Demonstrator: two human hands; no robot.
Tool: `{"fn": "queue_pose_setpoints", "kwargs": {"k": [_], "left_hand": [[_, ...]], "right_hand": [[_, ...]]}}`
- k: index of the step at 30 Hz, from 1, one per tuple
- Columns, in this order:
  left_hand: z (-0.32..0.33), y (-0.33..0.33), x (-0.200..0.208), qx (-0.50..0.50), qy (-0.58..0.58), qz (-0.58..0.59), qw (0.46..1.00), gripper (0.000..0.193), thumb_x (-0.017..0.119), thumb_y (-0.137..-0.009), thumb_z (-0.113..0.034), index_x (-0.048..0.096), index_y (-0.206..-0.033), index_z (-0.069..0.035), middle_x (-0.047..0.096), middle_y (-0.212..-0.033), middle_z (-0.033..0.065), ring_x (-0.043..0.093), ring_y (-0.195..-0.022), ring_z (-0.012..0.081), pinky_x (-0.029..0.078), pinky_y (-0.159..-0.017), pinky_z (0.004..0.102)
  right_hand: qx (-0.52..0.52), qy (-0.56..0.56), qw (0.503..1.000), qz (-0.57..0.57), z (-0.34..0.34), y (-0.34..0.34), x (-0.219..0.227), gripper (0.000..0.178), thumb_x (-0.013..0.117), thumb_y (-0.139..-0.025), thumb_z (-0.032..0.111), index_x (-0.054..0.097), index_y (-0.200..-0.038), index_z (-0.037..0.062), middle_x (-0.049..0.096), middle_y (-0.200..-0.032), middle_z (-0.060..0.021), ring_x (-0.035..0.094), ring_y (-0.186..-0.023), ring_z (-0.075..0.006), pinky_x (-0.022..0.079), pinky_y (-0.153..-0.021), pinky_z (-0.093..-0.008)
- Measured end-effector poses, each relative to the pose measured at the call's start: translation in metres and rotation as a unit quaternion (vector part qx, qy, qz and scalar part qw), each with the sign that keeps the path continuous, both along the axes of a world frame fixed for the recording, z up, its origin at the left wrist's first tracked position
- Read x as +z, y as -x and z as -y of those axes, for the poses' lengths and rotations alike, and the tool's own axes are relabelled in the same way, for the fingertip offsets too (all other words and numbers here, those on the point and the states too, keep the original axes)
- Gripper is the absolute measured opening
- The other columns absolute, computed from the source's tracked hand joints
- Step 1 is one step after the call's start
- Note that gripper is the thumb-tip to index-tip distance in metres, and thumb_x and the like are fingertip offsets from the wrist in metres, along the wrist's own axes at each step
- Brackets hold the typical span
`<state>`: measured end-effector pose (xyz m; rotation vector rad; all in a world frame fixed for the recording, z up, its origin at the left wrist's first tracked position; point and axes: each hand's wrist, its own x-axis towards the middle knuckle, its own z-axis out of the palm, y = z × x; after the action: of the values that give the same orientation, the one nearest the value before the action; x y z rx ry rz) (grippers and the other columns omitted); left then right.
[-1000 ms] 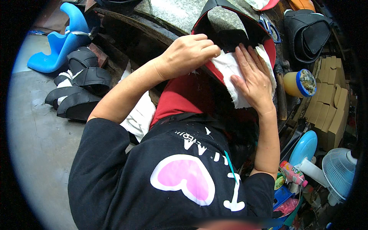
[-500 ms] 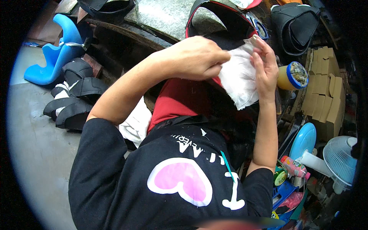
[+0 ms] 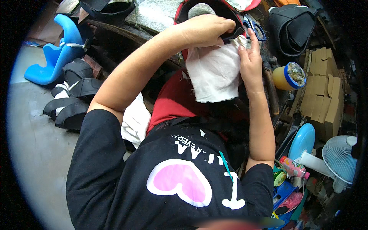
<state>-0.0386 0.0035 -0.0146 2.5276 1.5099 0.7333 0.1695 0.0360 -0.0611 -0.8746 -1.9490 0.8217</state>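
Bright; deep shadows; bent edges

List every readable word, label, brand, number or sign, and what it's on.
Shirt: white lettering, partly readable, beside a pink heart; wording not copied here.
Pink bottle: label marks too small to read.
No other text I can make out.
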Motion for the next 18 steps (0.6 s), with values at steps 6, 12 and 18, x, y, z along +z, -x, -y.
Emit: {"fn": "queue_pose_setpoints", "kwargs": {"k": [6, 12, 18], "left_hand": [[-0.008, 0.000, -0.021, -0.045, 0.074, 0.081, 0.993, 0.067, 0.080, -0.075, -0.015, 0.052, -0.134, -0.003, 0.057, -0.128, 0.0185, 0.054, -0.123, 0.0346, 0.043, -0.107, 0.0402], [-0.006, 0.005, -0.029, -0.023, 0.099, 0.108, 0.989, 0.069, 0.079, -0.081, -0.026, 0.051, -0.140, -0.004, 0.057, -0.130, 0.0199, 0.054, -0.125, 0.0337, 0.043, -0.106, 0.0385], [-0.017, -0.006, -0.032, 0.007, 0.064, 0.082, 0.995, 0.056, 0.079, -0.079, -0.018, 0.058, -0.128, -0.001, 0.061, -0.124, 0.0179, 0.059, -0.118, 0.0337, 0.047, -0.104, 0.0393]], "right_hand": [[-0.085, -0.027, 0.967, 0.240, 0.022, -0.014, 0.025, 0.071, 0.062, -0.094, 0.020, 0.027, -0.155, 0.0113, 0.069, -0.091, -0.0297, 0.069, -0.083, -0.0467, 0.054, -0.072, -0.0531], [-0.114, -0.156, 0.928, 0.318, 0.037, -0.021, 0.014, 0.072, 0.066, -0.092, 0.022, 0.030, -0.155, 0.0158, 0.070, -0.073, -0.0213, 0.070, -0.067, -0.0397, 0.055, -0.059, -0.0496], [-0.112, -0.145, 0.952, 0.246, 0.028, -0.026, 0.026, 0.066, 0.073, -0.083, 0.015, 0.047, -0.143, 0.0139, 0.069, -0.097, -0.0168, 0.069, -0.082, -0.0352, 0.054, -0.074, -0.0463]]}}
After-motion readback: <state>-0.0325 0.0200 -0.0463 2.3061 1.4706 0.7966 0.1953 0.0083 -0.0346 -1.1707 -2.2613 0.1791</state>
